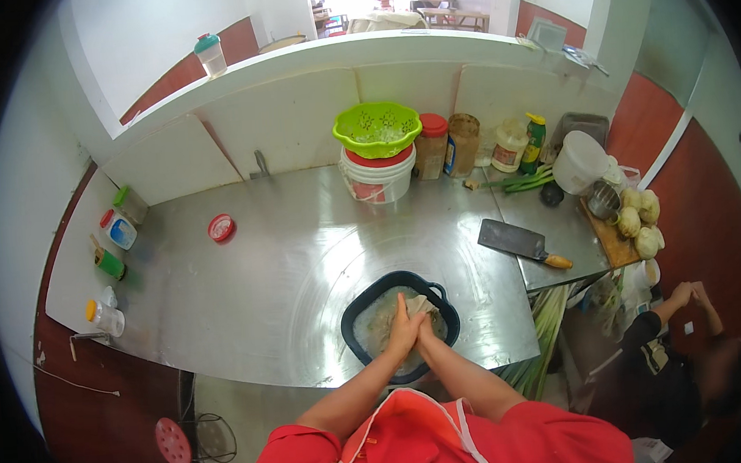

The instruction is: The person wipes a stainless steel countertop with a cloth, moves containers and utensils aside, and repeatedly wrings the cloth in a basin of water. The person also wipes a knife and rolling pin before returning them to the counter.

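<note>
A dark plastic basin [346, 325] with a loop handle stands near the front edge of the steel table. Cloudy, foamy water [368, 321] fills part of it. Over this water my left hand [404, 329] and my right hand [427, 331] are pressed together around a wet, pale cloth [420, 305]. The cloth bulges out beyond my fingers; the part between my palms is hidden.
A cleaver [512, 237] lies right of the basin on the steel table [271, 276]. Behind stands a lidded bucket [380, 186] carrying a green colander [377, 129]. Pale round vegetables [629, 221] rest on a cutting board [608, 242]. Another person [655, 354] is at the right.
</note>
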A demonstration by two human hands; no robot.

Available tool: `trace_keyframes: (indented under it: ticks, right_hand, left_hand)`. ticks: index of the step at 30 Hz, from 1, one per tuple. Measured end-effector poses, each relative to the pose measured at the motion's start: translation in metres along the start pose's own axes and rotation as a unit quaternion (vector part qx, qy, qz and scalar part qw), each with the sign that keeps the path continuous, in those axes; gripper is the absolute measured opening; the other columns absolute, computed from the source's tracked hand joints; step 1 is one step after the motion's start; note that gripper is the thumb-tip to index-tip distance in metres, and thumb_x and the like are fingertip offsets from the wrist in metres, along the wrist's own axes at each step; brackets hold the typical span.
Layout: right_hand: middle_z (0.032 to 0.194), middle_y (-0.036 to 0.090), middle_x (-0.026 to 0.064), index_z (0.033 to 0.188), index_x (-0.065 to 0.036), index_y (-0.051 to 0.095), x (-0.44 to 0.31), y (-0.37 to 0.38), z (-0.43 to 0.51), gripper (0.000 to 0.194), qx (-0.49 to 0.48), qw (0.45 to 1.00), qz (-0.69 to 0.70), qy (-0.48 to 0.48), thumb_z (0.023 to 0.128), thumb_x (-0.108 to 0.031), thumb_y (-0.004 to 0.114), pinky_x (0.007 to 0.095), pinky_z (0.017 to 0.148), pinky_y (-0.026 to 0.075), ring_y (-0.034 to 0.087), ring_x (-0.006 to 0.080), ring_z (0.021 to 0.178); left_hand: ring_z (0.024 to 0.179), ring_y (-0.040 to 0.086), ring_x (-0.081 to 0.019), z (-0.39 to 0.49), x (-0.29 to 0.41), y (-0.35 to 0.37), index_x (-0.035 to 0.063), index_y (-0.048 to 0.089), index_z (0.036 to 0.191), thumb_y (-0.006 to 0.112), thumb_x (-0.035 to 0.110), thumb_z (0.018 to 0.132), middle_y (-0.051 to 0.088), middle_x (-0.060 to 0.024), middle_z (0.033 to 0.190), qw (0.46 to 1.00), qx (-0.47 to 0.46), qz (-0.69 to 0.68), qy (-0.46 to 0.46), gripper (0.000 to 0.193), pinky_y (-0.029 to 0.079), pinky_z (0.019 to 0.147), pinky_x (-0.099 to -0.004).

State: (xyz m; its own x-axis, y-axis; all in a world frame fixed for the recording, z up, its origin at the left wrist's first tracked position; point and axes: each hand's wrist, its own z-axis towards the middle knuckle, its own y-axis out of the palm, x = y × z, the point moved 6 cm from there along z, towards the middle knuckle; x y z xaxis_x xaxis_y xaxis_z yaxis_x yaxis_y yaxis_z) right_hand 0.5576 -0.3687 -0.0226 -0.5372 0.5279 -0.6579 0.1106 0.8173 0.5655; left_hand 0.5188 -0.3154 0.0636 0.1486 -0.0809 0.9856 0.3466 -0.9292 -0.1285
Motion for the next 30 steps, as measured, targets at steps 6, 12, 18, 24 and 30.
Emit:
trace_keyframes:
  ticks: [6, 12, 18, 24, 30]
  right_hand:
    - [0.109, 0.065, 0.0099, 0.108, -0.006, 0.062, 0.015, 0.055, -0.030, 0.022, 0.105, 0.941, -0.276, -0.163, 0.097, -0.022, 0.050, 0.0363, 0.090, 0.051, 0.062, 0.0243, 0.101]
    - [0.121, 0.063, 0.0118, 0.121, -0.006, 0.060, 0.028, 0.019, 0.030, 0.037, -0.140, 0.983, -0.009, 0.118, 0.100, -0.030, 0.041, 0.0394, 0.094, 0.048, 0.060, 0.0270, 0.106]
    - [0.117, 0.063, 0.0129, 0.121, -0.006, 0.059, 0.007, -0.009, 0.012, 0.040, 0.019, 0.977, -0.211, -0.019, 0.099, -0.034, 0.041, 0.0388, 0.091, 0.047, 0.060, 0.0266, 0.103]
    - [0.109, 0.064, 0.0121, 0.113, -0.007, 0.061, -0.001, -0.007, 0.036, 0.032, -0.218, 0.974, 0.019, 0.060, 0.099, -0.030, 0.045, 0.0380, 0.085, 0.051, 0.061, 0.0263, 0.097]
    - [0.103, 0.067, 0.0184, 0.103, 0.000, 0.066, -0.011, 0.017, 0.014, 0.031, -0.177, 0.962, 0.086, 0.190, 0.095, -0.025, 0.050, 0.0431, 0.082, 0.054, 0.065, 0.0296, 0.091]
  left_hand:
    - [0.118, 0.052, -0.0227, -0.010, -0.017, -0.008, 0.0037, 0.049, 0.128, 0.055, 0.014, 0.094, 0.053, -0.0104, 0.132, 0.729, 0.035, -0.658, -0.183, 0.035, 0.040, 0.105, -0.0321]
    - [0.129, 0.046, -0.0280, 0.015, -0.008, -0.014, -0.0023, 0.040, 0.140, 0.049, 0.019, 0.097, 0.048, -0.0159, 0.140, 0.924, 0.022, -0.376, -0.069, 0.049, 0.036, 0.109, -0.0352]
    - [0.139, 0.035, -0.0365, -0.009, 0.008, -0.010, -0.0074, 0.019, 0.150, 0.047, 0.027, 0.098, 0.034, -0.0281, 0.150, 0.993, -0.055, 0.102, -0.009, 0.068, 0.028, 0.113, -0.0395]
    - [0.135, 0.044, -0.0272, -0.013, 0.000, 0.005, -0.0072, 0.026, 0.148, 0.048, 0.015, 0.097, 0.044, -0.0216, 0.144, 0.942, -0.040, -0.290, -0.161, 0.060, 0.036, 0.108, -0.0306]
    - [0.142, 0.030, -0.0257, -0.016, 0.003, 0.001, -0.0034, 0.015, 0.152, 0.046, -0.002, 0.092, 0.029, -0.0136, 0.155, 0.815, -0.063, -0.542, -0.193, 0.067, 0.027, 0.116, -0.0311]
